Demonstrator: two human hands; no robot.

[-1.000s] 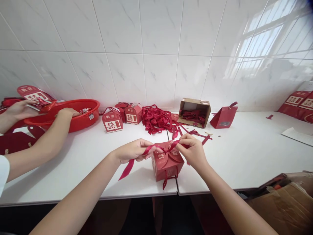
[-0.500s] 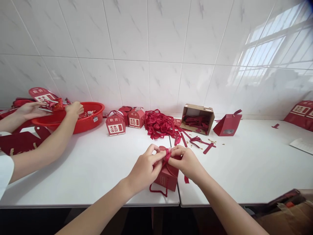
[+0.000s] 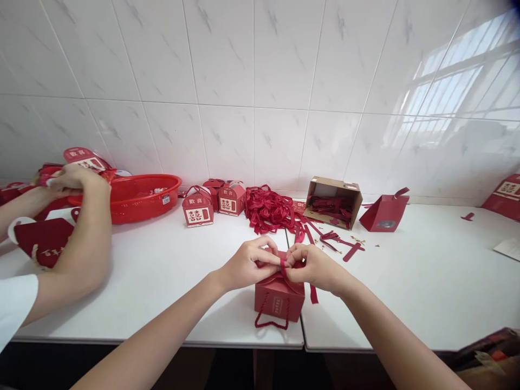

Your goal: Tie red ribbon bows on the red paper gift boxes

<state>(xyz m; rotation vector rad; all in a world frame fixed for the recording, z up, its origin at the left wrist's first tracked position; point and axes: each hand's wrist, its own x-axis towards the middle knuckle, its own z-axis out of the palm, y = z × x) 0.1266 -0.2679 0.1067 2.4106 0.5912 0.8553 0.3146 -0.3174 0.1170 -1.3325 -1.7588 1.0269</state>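
Note:
A small red gift box stands on the white table near its front edge, a twisted red cord handle hanging down its near side. Over its top, my left hand and my right hand pinch a red ribbon from either side, fingertips almost touching. One ribbon tail hangs to the right, below my right hand. The fingers partly cover the ribbon and the box's lid.
A co-worker's arms reach across the left side, by a red plastic basin. Finished-looking red boxes, a ribbon heap, an open cardboard box and a red triangular box stand along the tiled wall.
The view has shifted slightly left. My hands stay at the ribbon, and more of the box's front shows. The co-worker's hands have moved left, away from the basin's inside.

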